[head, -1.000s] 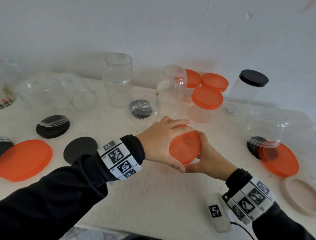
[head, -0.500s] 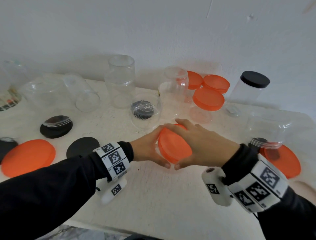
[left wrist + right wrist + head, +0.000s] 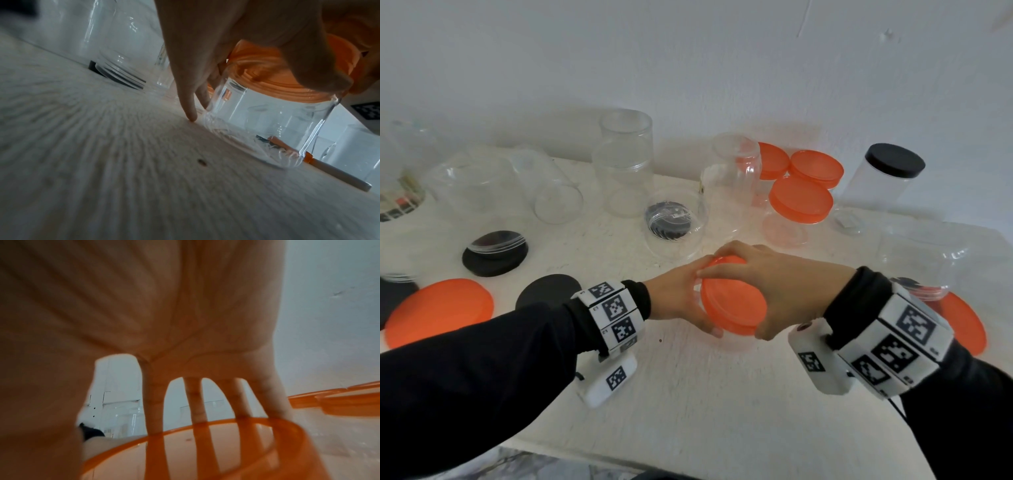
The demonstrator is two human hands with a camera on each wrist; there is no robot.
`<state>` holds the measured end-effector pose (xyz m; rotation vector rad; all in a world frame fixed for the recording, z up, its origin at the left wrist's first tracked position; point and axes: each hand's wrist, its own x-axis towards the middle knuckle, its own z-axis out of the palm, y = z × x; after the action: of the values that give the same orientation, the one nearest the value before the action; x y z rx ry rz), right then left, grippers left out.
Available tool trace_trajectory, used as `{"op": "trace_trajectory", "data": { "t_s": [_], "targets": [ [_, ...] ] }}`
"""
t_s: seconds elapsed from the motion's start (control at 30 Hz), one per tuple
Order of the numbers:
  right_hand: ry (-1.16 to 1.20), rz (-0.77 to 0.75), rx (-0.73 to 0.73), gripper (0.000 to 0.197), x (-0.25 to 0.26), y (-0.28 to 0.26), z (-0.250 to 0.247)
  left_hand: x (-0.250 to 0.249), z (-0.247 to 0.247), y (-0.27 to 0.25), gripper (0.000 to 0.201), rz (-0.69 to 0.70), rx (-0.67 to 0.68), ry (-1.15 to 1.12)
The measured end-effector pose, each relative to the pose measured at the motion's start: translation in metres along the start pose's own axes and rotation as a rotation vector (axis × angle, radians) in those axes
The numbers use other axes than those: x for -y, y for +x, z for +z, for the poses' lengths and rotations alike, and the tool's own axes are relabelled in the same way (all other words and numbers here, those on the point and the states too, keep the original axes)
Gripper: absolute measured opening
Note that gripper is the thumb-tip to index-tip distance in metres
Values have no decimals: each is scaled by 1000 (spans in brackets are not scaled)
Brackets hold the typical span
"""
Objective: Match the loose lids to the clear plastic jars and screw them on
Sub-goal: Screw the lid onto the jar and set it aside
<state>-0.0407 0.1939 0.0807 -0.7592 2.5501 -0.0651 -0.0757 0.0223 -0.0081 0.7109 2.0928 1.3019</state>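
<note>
I'm seeing the right hand (image 3: pixel 784 291) gripping the orange lid (image 3: pixel 732 305) atop the clear jar (image 3: pixel 267 123), the left hand (image 3: pixel 678 301) clasping the jar's side, near-centre on the tabletop (image 3: pixel 688 394).

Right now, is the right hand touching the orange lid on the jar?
Touching. In the right wrist view the fingers wrap over the far rim of the orange lid; the head view shows the right hand gripping it.
</note>
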Motion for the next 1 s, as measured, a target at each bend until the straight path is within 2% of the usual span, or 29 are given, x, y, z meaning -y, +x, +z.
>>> {"op": "trace_trajectory", "data": {
  "t_s": [0.2, 0.33, 0.43, 0.53, 0.6, 0.7, 0.8, 0.87, 1.0],
  "targets": [
    [-16, 105, -102, 92, 7, -3, 0, 2, 0, 1, 100, -11, -31, 41],
    [-90, 259, -129, 102, 15, -3, 6, 2, 0, 1, 97, -21, -33, 62],
    [-63, 153, -52, 104, 8, -7, 4, 2, 0, 0, 93, -16, -33, 44],
    [-1, -10, 49, 97, 4, -7, -4, 1, 1, -1, 103, 20, -11, 40],
    [0, -1, 38, 91, 4, -5, -3, 0, 1, -1, 107, 14, -2, 27],
    [-48, 132, -103, 85, 10, -4, 1, 1, 1, -1, 101, 0, -30, 31],
    [-149, 254, -164, 92, 18, -1, 6, 2, 0, -1, 101, -15, -31, 46],
    [-129, 226, -136, 96, 16, -3, 6, 2, 0, 0, 100, -11, -34, 52],
    [-46, 72, 38, 93, 11, -9, -4, 1, 2, -1, 104, -5, -20, 36]
  ]
}}
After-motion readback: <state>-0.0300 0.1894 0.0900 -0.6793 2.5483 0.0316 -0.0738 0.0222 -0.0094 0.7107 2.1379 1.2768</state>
